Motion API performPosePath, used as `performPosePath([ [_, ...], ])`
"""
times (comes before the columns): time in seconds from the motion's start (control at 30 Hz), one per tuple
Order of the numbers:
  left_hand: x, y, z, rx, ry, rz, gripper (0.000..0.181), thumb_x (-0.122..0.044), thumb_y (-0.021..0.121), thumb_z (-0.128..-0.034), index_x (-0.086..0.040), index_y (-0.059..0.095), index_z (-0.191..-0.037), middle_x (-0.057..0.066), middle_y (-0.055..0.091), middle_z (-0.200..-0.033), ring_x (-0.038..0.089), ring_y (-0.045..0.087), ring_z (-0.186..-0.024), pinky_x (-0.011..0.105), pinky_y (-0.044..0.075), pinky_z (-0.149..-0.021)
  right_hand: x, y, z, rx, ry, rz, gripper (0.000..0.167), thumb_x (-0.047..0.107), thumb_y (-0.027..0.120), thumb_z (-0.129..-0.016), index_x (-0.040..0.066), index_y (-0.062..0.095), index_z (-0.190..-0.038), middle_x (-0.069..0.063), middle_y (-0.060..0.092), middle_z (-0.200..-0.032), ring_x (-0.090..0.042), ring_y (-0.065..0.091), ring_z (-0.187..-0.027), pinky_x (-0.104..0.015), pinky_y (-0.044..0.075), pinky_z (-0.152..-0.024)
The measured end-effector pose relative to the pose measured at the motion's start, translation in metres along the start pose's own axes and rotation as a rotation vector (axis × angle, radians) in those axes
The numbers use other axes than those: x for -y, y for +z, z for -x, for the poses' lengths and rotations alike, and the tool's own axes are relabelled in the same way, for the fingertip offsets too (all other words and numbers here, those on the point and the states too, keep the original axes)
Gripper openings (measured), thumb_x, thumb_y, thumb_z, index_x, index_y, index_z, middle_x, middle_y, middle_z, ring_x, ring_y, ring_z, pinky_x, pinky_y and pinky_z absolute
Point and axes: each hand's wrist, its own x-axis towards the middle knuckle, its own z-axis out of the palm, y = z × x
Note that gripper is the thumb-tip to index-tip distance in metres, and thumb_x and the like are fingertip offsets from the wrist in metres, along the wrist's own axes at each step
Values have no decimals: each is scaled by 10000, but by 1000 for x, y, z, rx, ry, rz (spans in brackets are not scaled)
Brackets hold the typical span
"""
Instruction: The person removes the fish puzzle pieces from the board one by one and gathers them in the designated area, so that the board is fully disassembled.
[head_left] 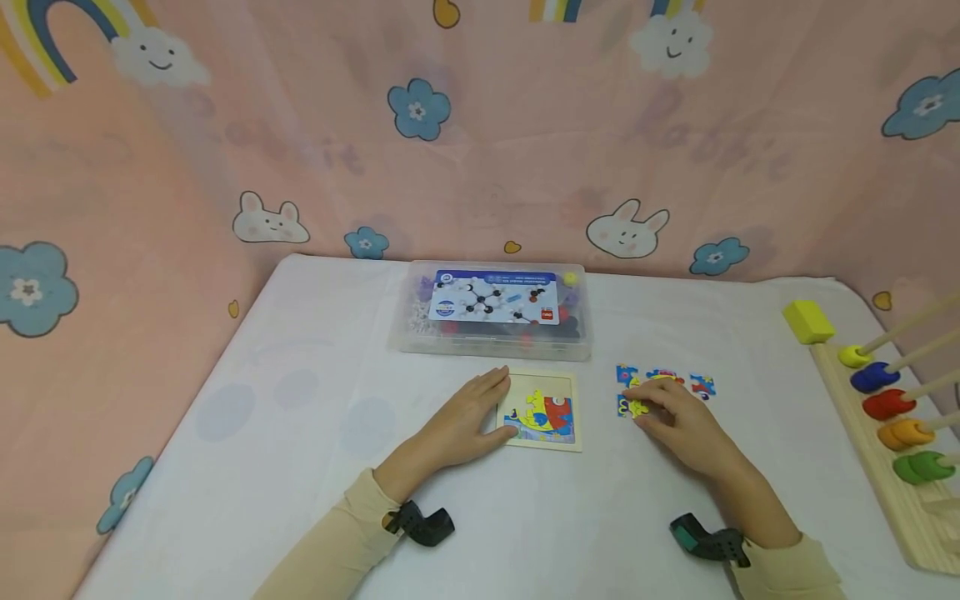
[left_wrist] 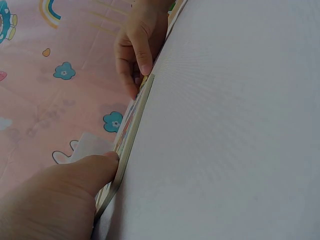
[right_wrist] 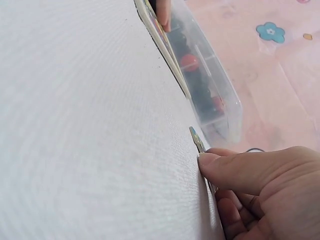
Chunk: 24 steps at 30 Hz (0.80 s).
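Note:
A wooden puzzle tray [head_left: 577,417] lies on the white table, partly filled with yellow, red and blue pieces. My left hand [head_left: 465,421] rests along its left side, fingers straight and thumb on the near left edge; in the left wrist view the thumb touches the tray's rim [left_wrist: 131,142]. To the right of the tray, my right hand [head_left: 686,425] pinches a puzzle piece [head_left: 638,408] with yellow on it, low over the table. Its thumb hides most of this piece [right_wrist: 195,137] in the right wrist view. Loose puzzle pieces [head_left: 702,385] lie about the right fingers, some partly covered.
Behind the tray stands a clear plastic box [head_left: 495,340] with a molecule-model label. A wooden bead rack [head_left: 862,442] with coloured beads on rods is at the right edge, a yellow block [head_left: 808,322] at its far end. A pink patterned cloth [head_left: 480,167] hangs behind the table.

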Motion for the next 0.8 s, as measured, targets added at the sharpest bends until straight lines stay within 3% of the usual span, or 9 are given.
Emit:
performPosePath([
  [0.13, -1, -1, 0, 1, 1, -3, 732, -422, 591, -912, 4, 340, -1451, 100, 251, -1560, 192, 211, -1451, 342, 179, -1199, -1, 0, 0, -11, -12, 5, 331, 16, 680, -833, 91, 663, -1154, -76, 582, -1140, -99, 459, -1050, -32, 340, -855],
  [0.4, -1, -1, 0, 4, -2, 2, 735, -424, 588, -913, 4, 333, -1454, 96, 243, -1564, 186, 202, -1454, 339, 175, -1201, 2, -1, 0, -9, 42, -8, 317, 92, 687, -850, 78, 641, -1163, -117, 586, -1182, -276, 503, -1114, -86, 327, -905],
  [0.63, 1, 1, 0, 8, -15, 6, 739, -429, 588, -912, -6, 328, -1460, 87, 243, -1565, 188, 203, -1454, 341, 177, -1201, 4, 0, -1, -50, 42, -11, 345, 138, 710, -843, 50, 627, -1166, -100, 612, -1162, -196, 494, -1072, 45, 246, -898],
  [0.8, 1, 1, 0, 5, -5, 1, 738, -429, 585, -914, -2, 328, -1458, 92, 240, -1565, 190, 203, -1454, 340, 176, -1201, 8, -2, 0, -51, 56, -20, 386, 154, 715, -842, 43, 610, -1196, -111, 605, -1176, -250, 514, -1098, 28, 264, -900],
])
